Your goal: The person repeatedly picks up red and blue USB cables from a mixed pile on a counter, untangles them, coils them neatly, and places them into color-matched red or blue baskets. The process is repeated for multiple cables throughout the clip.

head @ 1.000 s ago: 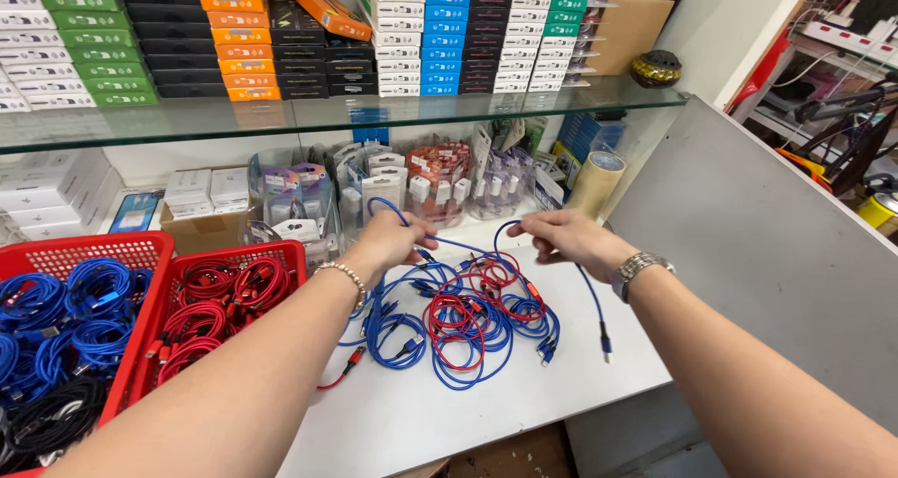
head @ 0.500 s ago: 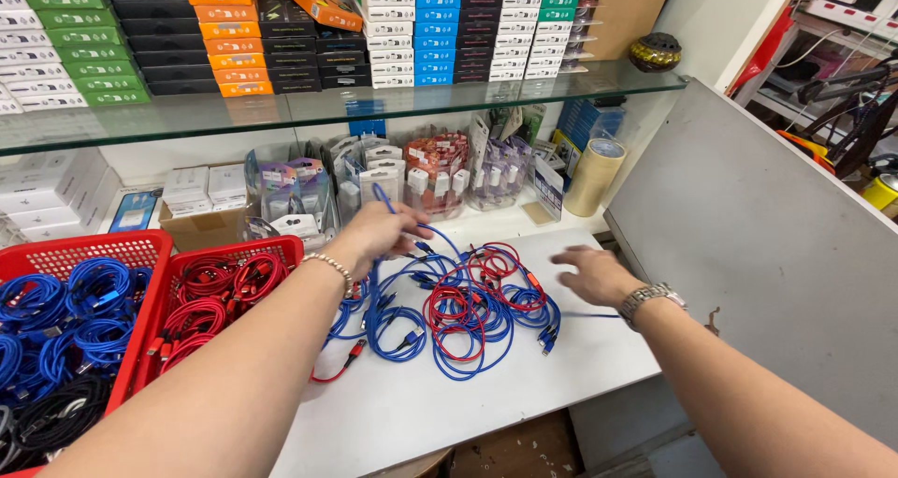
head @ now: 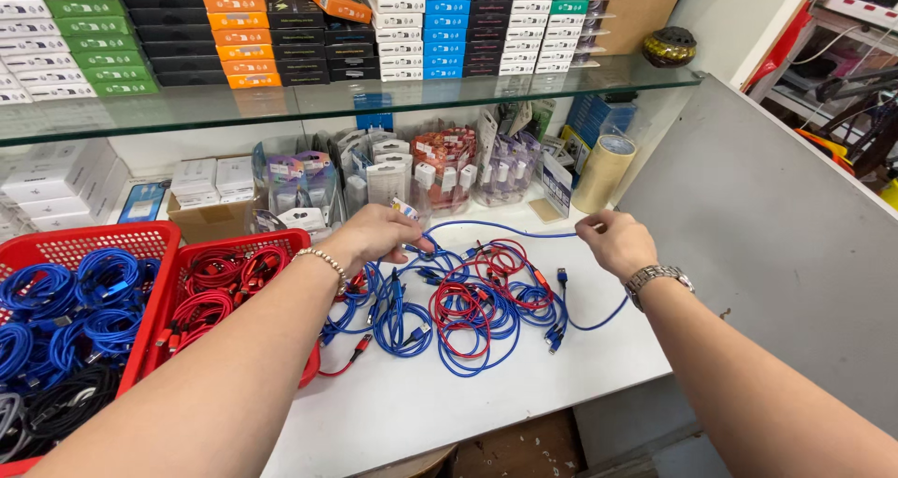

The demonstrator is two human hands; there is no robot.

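Drawn out in a shallow arc above the counter (head: 421, 403), from one hand to the other: a single blue cable (head: 505, 227), lifted clear of the heap of blue and red cables (head: 458, 300) lying just below it. Pinched at one end in the left hand (head: 374, 235), fingers closed on it over the heap's back-left edge; pinched further along in the right hand (head: 617, 244), fingers narrow around the strand. A second ago, set close together over the middle of the heap, both hands among the loops; half a second ago, parted, the left raised with a blue end and the right low on the bare counter to the right. Now spread well apart, with the right carried up and back toward the roll of tan tape (head: 603, 171) and the strand pulled nearly straight between. Judged from that: one cable singled out of the tangle, though a blue loop under the right wrist runs back into the heap, and cannot tell whether it belongs to the same cable. Heap itself little shifted. Left of it, just beside the left forearm, a red basket (head: 243, 244) of coiled red cables, then another red basket (head: 94, 235) of blue and black ones. Behind, packaged goods under a glass shelf (head: 374, 99).
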